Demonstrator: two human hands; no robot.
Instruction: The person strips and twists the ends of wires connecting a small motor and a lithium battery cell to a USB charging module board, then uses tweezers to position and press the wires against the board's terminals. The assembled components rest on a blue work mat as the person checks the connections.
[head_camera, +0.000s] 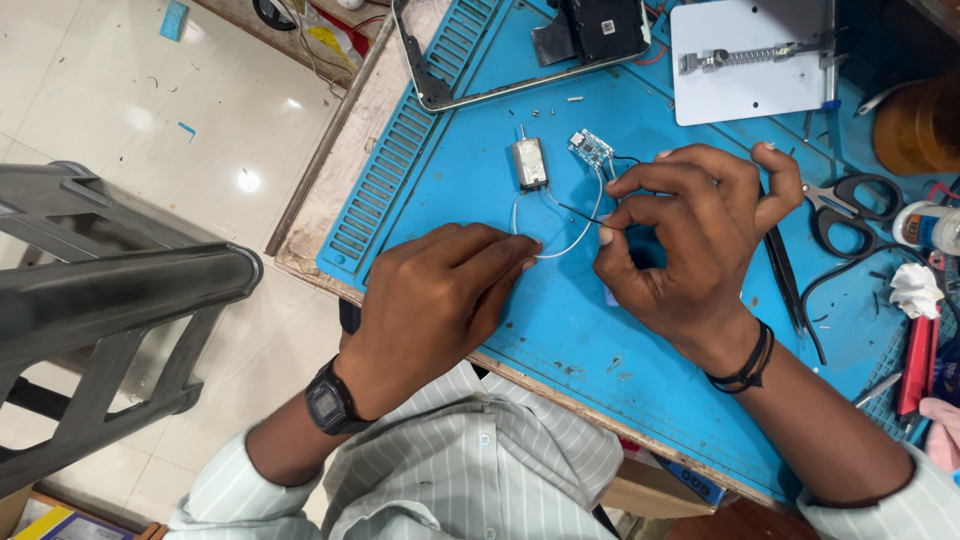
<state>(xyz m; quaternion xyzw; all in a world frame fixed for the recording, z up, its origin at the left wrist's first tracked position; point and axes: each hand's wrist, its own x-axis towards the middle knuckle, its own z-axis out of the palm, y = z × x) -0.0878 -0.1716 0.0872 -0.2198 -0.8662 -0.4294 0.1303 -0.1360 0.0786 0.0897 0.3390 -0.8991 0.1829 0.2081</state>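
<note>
On a blue work mat (560, 320) lie a small silver motor (529, 162) and a tiny blue circuit board (589, 149), joined by thin white and black wires (575, 222). My left hand (440, 300) rests on the mat with its fingertips pinching the white wire's near end. My right hand (690, 245) is curled just right of the wires, thumb and forefinger pinched on a thin wire close to the board. A black watch sits on my left wrist and dark bands on my right wrist.
A metal frame (440, 80) and black device part (600, 28) lie at the mat's far edge, with a white pad (750, 70). Scissors (850, 205), tweezers (785, 275), an amber jar (920, 125) and small tools crowd the right. A grey stool (110, 290) stands left on the floor.
</note>
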